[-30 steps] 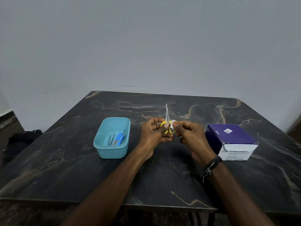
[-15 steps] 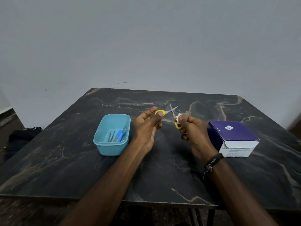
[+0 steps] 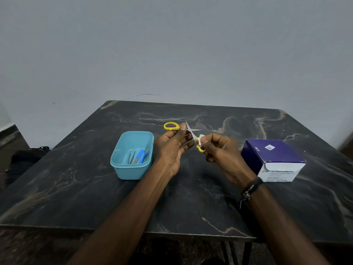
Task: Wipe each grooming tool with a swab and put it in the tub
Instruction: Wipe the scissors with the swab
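Small scissors [image 3: 190,130] with yellow handles are held spread wide above the table's middle, blades pointing away from me. My left hand [image 3: 172,150] grips one yellow handle ring [image 3: 171,126] with thumb and fingers. My right hand [image 3: 219,152] pinches a white swab [image 3: 200,139] against the other blade near its yellow handle. The light blue tub [image 3: 122,169] stands on the table just left of my left hand, with tweezers and a blue-handled tool [image 3: 140,156] lying inside it.
A purple and white box of alcohol swabs [image 3: 273,159] sits to the right of my right hand. The dark marble table [image 3: 76,188] ends at a near edge below my forearms. A dark bag [image 3: 24,157] lies on the floor at left.
The scissors were shut and upright between both hands; they have since spread wide, my left hand pulling one handle to the left while my right hand holds the swab on the other blade.
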Demonstrator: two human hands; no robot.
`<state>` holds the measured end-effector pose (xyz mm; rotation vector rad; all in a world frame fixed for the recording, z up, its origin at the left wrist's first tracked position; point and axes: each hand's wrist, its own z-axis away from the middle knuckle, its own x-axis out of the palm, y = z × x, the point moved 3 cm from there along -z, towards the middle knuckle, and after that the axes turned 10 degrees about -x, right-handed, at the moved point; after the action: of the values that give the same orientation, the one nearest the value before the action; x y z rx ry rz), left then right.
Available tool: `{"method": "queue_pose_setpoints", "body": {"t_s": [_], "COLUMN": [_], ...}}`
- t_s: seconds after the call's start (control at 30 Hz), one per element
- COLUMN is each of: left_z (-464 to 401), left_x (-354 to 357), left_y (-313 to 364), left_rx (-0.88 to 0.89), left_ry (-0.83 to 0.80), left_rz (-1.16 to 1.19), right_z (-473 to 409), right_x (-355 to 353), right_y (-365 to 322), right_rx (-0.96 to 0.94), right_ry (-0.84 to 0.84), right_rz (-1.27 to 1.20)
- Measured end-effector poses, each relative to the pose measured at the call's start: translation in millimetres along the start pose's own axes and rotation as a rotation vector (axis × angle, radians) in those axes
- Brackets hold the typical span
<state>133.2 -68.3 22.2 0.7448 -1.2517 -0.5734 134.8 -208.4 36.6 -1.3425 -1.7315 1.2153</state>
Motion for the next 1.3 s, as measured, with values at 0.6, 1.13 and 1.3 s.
{"method": "queue_pose_setpoints", "body": {"t_s": [0.6, 1.13, 1.3], "left_z": [12.5, 15.5, 15.6], "left_x": [6.0, 4.6, 5.1], "left_y": [-9.1, -10.9, -13.4], "left_rx": [0.014, 0.048, 0.052], "left_ry": [-0.056, -0.037, -0.039], "left_rz": [-0.266, -0.353, -0.372], "right_z": [-7.0, -5.4, -7.0], "right_x": [-20.7, -19.8, -17.3], "right_y": [9.5, 10.3, 15.9], "right_rx": [-0.046, 0.038, 0.082], "right_ry": [0.365, 0.322, 0.252], "right_rz": [0.013, 0.01, -0.059]}}
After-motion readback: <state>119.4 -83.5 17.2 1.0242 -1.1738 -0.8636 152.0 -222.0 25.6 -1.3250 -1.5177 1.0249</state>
